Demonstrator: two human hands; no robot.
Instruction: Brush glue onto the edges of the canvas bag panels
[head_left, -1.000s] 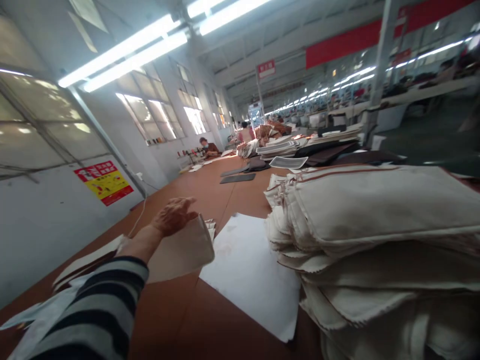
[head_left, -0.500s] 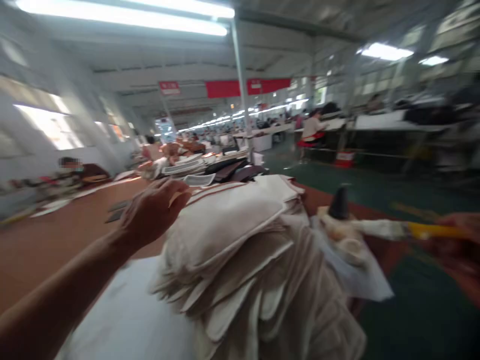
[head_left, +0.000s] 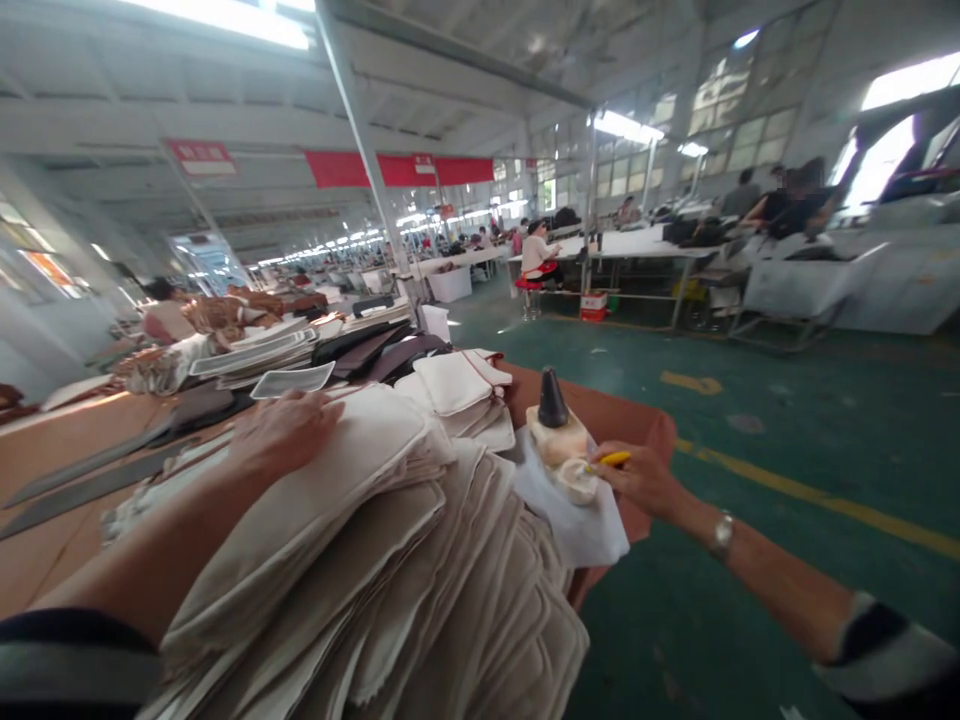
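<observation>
A tall, fanned stack of off-white fabric panels [head_left: 360, 445] leans across the bench in front of me. My left hand [head_left: 289, 430] lies on the stack's upper left edge, fingers stretched out. My right hand [head_left: 641, 475] grips a yellow-handled brush [head_left: 615, 458]. The brush's head end is at a small whitish cup [head_left: 577, 482]; its tip is not clear to see. Beside the cup, a black cone [head_left: 553, 398] stands on a stained, cream-coloured block or container [head_left: 559, 440]. A white sheet [head_left: 600, 535] lies under them.
Smaller white panels [head_left: 454, 385] lie behind the stack. Dark strips [head_left: 90, 480], a clear plastic template [head_left: 292, 380] and dark pieces [head_left: 382, 350] are on the brown bench [head_left: 630, 405]. Beyond the green floor [head_left: 720, 420], people work at white tables [head_left: 630, 242].
The view has swung right. My right hand has brought the brush from out at the right to the small cup. My left hand has come down onto the stack's edge.
</observation>
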